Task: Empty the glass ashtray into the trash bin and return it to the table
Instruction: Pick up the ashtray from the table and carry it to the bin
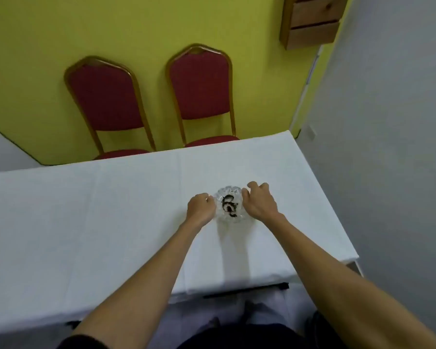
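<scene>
Glass is gripped from both sides: the ashtray [229,204] sits on the white-clothed tabletop [111,222], right of centre and toward the far edge, with dark ash and butts seen lying in its bowl. It is flanked by the left hand [201,207], whose curled fingers are pressed to the left rim, and by the right hand [259,200], whose fingers are bent against the right rim. Both hands are narrowed around the ashtray, though whether it is lifted or only touched cannot be told; a shadow is cast on the cloth just below it. Bare forearms are stretched out from the near edge. Beyond the far edge, two red chairs [106,96] with gold frames are set side by side against a yellow wall [61,28]. A wooden drawer unit [312,21] is seen mounted high at the far right, beside a grey wall.
</scene>
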A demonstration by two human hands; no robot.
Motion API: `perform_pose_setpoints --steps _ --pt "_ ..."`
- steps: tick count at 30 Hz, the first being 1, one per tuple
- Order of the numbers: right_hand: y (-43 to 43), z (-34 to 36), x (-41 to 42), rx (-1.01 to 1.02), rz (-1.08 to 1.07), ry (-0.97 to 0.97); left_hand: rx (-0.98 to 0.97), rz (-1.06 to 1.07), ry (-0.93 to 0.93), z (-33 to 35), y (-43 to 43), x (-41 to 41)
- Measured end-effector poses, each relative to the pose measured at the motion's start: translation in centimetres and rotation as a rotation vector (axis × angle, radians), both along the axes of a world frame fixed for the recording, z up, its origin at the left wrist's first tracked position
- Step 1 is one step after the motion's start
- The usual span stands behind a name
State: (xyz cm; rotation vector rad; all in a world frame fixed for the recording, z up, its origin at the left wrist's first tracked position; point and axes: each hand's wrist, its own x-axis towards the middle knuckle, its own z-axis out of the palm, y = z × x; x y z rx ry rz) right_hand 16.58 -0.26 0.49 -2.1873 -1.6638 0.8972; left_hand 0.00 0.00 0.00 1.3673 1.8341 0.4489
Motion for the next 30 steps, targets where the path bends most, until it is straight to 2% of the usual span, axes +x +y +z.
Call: perform_pose_setpoints --steps 3,7,11,16,22,30 --pt "0.2 -1.1 0.5 -0.083 0.021 -0.085 -0.038 0.035 0.045 -1.1 0.4 1.2" --pt "0.5 -2.5 0.5 -0.134 0.075 -0.036 -0.048 0.077 0.089 -2.4 0.4 2.5" --pt "0.9 -3.3 0.4 -0.116 0.045 -0.001 -0.035 0.235 0.065 -3.4 0.6 3.7" --pt "0.4 -3.8 -0.5 -0.132 -0.040 0.063 -0.160 0.360 0.012 -2.3 1.2 4.2" --pt "-2.6 -3.1 -0.9 -0.073 -0.194 0.206 -0.057 0.257 -0.011 -1.0 0.3 3.8" --pt "-7.5 -1.7 -0.6 0.103 -0.574 0.404 0.034 -0.004 -0.078 1.1 -2.6 6.0"
